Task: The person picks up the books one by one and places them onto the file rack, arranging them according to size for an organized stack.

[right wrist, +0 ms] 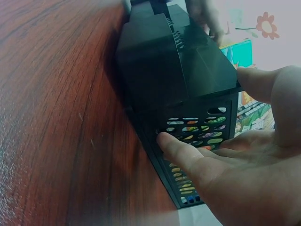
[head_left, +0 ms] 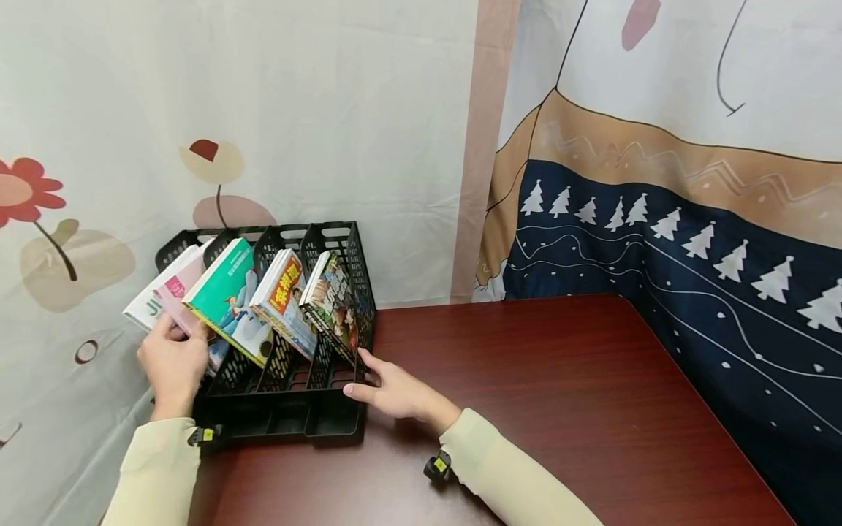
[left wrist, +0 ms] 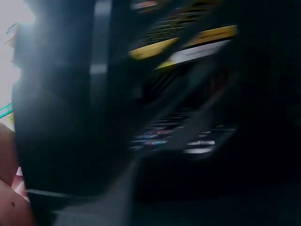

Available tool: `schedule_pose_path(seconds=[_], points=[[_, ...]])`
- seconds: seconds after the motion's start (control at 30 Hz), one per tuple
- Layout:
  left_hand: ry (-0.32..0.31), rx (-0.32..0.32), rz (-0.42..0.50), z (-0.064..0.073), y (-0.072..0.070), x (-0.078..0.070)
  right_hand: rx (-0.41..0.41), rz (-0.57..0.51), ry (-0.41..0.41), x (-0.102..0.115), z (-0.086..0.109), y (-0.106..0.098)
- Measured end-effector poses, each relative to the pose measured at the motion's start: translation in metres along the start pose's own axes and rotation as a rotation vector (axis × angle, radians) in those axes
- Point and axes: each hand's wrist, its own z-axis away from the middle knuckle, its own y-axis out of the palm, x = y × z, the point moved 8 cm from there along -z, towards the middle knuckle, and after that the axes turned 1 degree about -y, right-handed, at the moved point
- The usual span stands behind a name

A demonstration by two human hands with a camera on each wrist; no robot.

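Note:
A black plastic book rack [head_left: 276, 398] with slanted perforated dividers stands on the table, several books leaning in its slots. My left hand [head_left: 172, 365] pinches the lower edge of a pink book [head_left: 179, 286] in the left part of the rack. Next to it lean a white book [head_left: 148, 307] and a green-covered book [head_left: 226, 292]. Further right are books with an orange title [head_left: 286, 292] and books with a dark, busy cover [head_left: 334, 299]. My right hand [head_left: 401, 391] grips the rack's right front corner, fingers on the perforated side panel [right wrist: 207, 125].
The reddish-brown wooden table [head_left: 526, 380] extends to the right of the rack. Behind the rack hangs a pale printed curtain [head_left: 342, 131]; a navy curtain with white trees [head_left: 658, 270] borders the table's right side. Much of the left wrist view is dark and blurred.

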Motion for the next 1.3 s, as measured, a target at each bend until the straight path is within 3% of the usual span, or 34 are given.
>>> schedule_pose_path(seconds=[0.23,0.43,0.5,0.7,0.83,0.93,1.0,1.07,1.13,1.3], points=[[-0.042,0.077,-0.052,0.001,0.008,0.008,-0.015,-0.011,0.009,0.001,0.001,-0.002],[-0.023,0.294,-0.247,0.007,0.011,0.005,-0.01,-0.024,0.02,0.0,0.001,-0.002],[-0.033,0.334,-0.291,0.008,0.01,0.006,-0.008,-0.028,0.023,-0.001,0.001,-0.001],[-0.113,0.313,-0.245,0.003,0.017,0.015,-0.007,-0.028,0.02,-0.001,0.002,-0.001],[-0.071,0.314,-0.251,0.002,0.02,0.014,-0.001,-0.016,0.015,-0.004,0.0,0.0],[0.013,0.359,-0.351,0.002,0.013,0.007,-0.005,-0.006,0.015,-0.004,0.0,0.001],[0.062,0.375,-0.435,0.003,0.001,-0.002,-0.017,0.013,0.011,-0.003,0.002,0.001],[0.104,0.338,-0.489,0.004,-0.016,-0.018,-0.037,0.04,0.001,0.0,0.006,-0.001],[0.127,0.251,-0.493,0.006,-0.037,-0.037,-0.061,0.049,-0.009,0.004,0.01,-0.006],[0.219,-0.044,-0.326,0.028,-0.079,-0.094,-0.097,-0.01,-0.04,0.014,0.026,-0.029]])
